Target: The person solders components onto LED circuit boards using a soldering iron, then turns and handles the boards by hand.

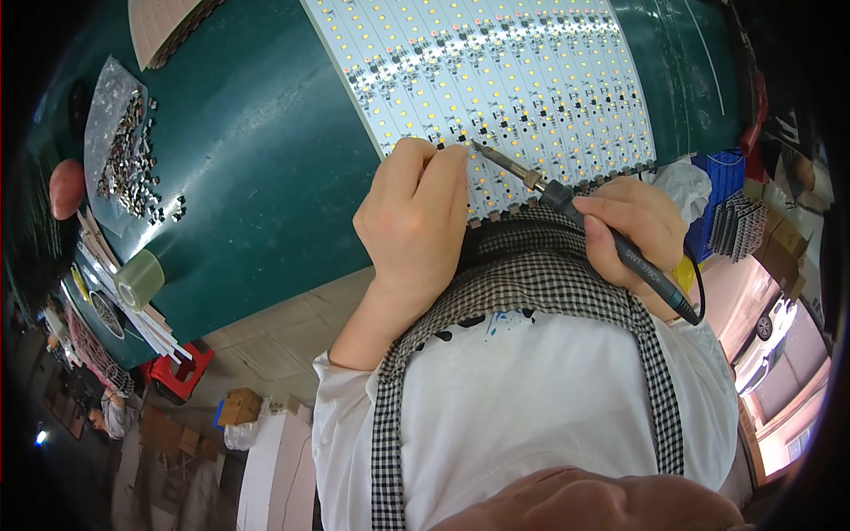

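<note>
A large white LED circuit board panel [487, 71], covered with rows of small yellow LEDs and dark components, lies on the green tabletop in front of me. My right hand [633, 226] grips a soldering iron [560, 196] by its dark handle. The iron slants up and left, its tip close to the board just right of my left fingertips; whether it touches the surface I cannot tell. My left hand [412, 208] rests on the panel's near left part, fingers curled together in a pinch. Anything between those fingers is hidden from view.
On the green table [266, 150], a clear plastic bag [104, 146] spills small metallic-black parts at the left. Near it stand a roll of clear tape [140, 280] and a red round object [66, 188]. Stacked boards [168, 31] lie far left. A blue crate [728, 181] sits at right.
</note>
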A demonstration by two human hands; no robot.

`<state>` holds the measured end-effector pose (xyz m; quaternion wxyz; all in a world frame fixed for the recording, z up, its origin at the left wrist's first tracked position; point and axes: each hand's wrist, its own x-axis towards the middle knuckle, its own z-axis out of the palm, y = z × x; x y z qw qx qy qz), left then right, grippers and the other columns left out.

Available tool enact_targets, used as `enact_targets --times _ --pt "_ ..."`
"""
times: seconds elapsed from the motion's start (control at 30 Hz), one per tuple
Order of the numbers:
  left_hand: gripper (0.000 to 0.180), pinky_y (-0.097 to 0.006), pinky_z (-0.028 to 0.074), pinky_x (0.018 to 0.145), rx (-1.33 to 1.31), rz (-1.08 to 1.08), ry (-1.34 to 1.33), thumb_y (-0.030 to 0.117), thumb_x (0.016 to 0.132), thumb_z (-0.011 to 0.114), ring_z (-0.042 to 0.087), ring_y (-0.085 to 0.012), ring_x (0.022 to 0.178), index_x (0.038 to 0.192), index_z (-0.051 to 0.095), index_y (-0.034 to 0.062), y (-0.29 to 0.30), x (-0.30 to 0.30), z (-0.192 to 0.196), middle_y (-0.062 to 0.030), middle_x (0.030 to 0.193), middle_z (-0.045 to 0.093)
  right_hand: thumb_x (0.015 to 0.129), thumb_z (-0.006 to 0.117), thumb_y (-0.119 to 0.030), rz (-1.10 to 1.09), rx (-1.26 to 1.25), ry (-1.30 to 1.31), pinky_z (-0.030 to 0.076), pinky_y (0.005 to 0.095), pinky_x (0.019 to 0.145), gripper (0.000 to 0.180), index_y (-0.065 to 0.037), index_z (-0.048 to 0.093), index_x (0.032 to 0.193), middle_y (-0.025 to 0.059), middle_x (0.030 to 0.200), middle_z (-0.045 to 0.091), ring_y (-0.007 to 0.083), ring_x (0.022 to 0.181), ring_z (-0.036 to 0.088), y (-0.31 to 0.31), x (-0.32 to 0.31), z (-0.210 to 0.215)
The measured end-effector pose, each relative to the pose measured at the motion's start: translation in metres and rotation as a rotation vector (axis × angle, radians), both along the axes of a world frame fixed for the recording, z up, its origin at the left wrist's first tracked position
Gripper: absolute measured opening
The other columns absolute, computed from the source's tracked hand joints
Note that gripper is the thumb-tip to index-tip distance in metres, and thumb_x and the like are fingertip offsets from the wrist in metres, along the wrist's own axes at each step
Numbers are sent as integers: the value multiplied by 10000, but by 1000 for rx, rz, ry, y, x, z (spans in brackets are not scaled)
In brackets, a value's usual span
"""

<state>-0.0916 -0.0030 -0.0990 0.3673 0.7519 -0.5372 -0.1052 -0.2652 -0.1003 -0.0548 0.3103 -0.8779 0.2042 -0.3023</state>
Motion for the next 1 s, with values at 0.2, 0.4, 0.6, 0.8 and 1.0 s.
enact_targets --times 0.2,0.4,0.6,0.8,1.0 --pt "136 -271 411 493 4 37 31 8 695 677 522 -166 588 799 601 50 6 4 0 -44 725 516 645 630 12 -51 -53 -47 427 246 409 120 18 626 765 85 572 574 185 460 564 3 -5 -3" --pt "161 -284 406 469 -51 49 77 -23 670 657 512 -188 558 789 578 52 10 8 1 -53 744 518 660 624 7 -45 -45 -44 424 256 408 104 13 628 764 87 570 574 188 456 562 4 -1 -1" --pt "165 -293 428 503 -59 30 64 -22 670 650 537 -199 600 796 573 50 12 8 -3 -58 761 526 677 630 -2 -30 50 -2 445 261 426 106 1 632 784 94 609 599 197 486 584 6 4 -1" --pt "155 -296 432 508 -55 31 65 -22 676 643 539 -201 606 791 568 51 11 8 -4 -57 754 520 674 639 2 -13 76 -11 467 252 448 123 5 634 797 95 621 609 193 510 601 8 7 -5" --pt "144 -297 434 516 -49 24 76 -12 686 644 540 -199 614 792 570 51 11 8 -4 -55 749 513 662 648 3 -18 76 5 461 253 438 132 4 638 794 96 617 606 193 500 596 9 7 -5"
